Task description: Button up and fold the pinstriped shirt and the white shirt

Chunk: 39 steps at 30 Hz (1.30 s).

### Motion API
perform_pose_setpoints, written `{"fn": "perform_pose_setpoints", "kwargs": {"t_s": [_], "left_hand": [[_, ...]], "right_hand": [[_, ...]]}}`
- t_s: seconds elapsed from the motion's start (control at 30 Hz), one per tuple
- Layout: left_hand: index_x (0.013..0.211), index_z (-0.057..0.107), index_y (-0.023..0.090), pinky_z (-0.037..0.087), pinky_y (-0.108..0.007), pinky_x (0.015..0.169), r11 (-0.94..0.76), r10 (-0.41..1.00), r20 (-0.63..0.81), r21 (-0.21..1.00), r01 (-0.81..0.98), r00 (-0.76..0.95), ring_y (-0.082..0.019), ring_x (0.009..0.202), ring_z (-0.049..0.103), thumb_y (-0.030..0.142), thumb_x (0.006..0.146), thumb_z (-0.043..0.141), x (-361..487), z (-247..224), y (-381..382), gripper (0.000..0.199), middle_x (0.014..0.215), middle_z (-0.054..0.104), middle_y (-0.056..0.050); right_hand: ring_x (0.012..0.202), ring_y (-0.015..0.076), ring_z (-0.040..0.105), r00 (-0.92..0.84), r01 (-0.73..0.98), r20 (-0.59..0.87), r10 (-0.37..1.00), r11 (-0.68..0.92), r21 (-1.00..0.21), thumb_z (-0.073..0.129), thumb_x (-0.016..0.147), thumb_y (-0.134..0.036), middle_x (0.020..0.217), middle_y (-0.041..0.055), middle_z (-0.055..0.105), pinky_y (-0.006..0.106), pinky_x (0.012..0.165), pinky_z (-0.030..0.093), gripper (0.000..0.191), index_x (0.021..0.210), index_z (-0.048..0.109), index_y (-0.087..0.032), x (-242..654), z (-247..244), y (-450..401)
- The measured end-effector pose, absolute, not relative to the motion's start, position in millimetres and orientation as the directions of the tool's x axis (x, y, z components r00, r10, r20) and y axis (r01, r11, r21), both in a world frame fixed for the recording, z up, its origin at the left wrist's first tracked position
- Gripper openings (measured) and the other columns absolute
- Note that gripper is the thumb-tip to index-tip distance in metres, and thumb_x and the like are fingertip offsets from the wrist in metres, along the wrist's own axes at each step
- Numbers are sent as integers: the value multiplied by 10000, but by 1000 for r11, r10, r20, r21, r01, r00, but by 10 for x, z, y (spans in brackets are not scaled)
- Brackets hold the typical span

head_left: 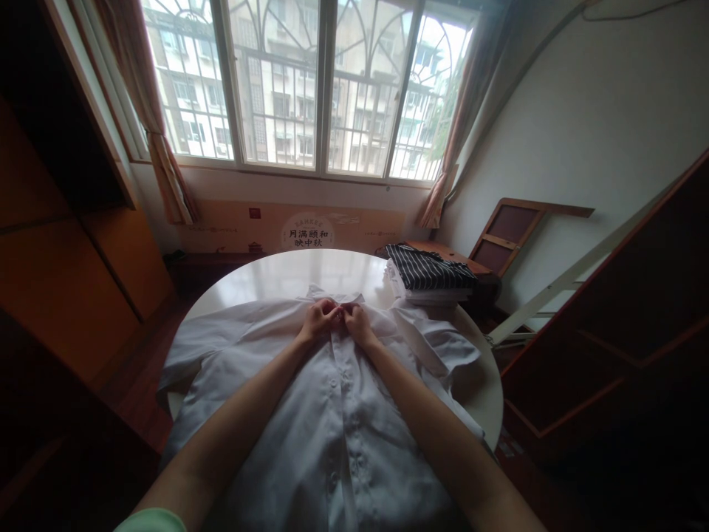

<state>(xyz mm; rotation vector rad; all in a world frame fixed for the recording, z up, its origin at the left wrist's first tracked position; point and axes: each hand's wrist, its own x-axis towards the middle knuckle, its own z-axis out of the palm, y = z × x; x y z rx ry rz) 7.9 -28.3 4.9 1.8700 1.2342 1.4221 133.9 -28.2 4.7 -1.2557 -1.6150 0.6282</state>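
Observation:
A white shirt lies front side up, its collar toward the window and its sleeves spread to both sides. Buttons run down the front opening, and the two front edges lie close together below my hands. Just under the collar, my left hand pinches one front edge. My right hand is closed on the other edge, its fingertips meeting those of the left. The spot between the fingertips is too small to make out, so I cannot tell whether a button is there.
The shirt covers much of a round white table and hangs over its near side. At the back right rests a stack of folded clothes, black striped on top. Beyond are a printed cardboard box and a barred window. A wooden panel leans at right.

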Motion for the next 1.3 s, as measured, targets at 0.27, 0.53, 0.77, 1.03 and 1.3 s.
{"fn": "perform_pose_setpoints", "kwargs": {"t_s": [0.27, 0.53, 0.77, 1.03, 1.3], "left_hand": [[704, 605, 162, 411, -234, 598, -513, 834, 550, 759, 401, 26, -124, 609, 540, 275, 723, 564, 132, 24, -348, 121, 662, 622, -14], [641, 592, 165, 404, -229, 578, -448, 851, 520, 793, 413, -74, -120, 586, 527, 222, 683, 558, 165, 38, -386, 79, 611, 604, -5], [572, 559, 161, 398, -215, 530, -344, 893, 420, 868, 358, -161, -103, 522, 513, 210, 627, 581, 144, 113, -376, 77, 541, 564, 21], [531, 542, 155, 387, -199, 472, -285, 928, 333, 924, 256, -169, -88, 476, 499, 206, 583, 620, 121, 105, -348, 106, 496, 547, 28], [567, 529, 146, 364, -202, 385, -124, 988, 122, 992, -16, -93, -79, 396, 471, 236, 553, 665, 114, 76, -331, 164, 480, 525, 32]], "right_hand": [[860, 188, 572, 16, 642, 462, 887, 346, -685, 435, 769, -100, 852, 97, 628, 313, 824, 413, 180, 806, 606, -145, 1316, 33, -335], [834, 192, 572, -52, 742, 470, 881, 349, -572, 402, 819, -146, 901, 108, 595, 304, 772, 418, 173, 876, 564, -131, 1281, 99, -434], [824, 181, 582, -167, 752, 454, 875, 411, -516, 438, 810, -151, 901, 85, 620, 284, 754, 423, 157, 897, 568, -159, 1264, 68, -439], [768, 207, 597, -45, 678, 469, 882, 372, -634, 471, 800, -199, 795, 91, 641, 307, 707, 442, 132, 872, 569, -149, 1274, 74, -404], [754, 199, 611, -53, 756, 471, 881, 343, -557, 472, 811, -198, 797, 89, 657, 288, 703, 425, 147, 885, 590, -154, 1264, 84, -454]]}}
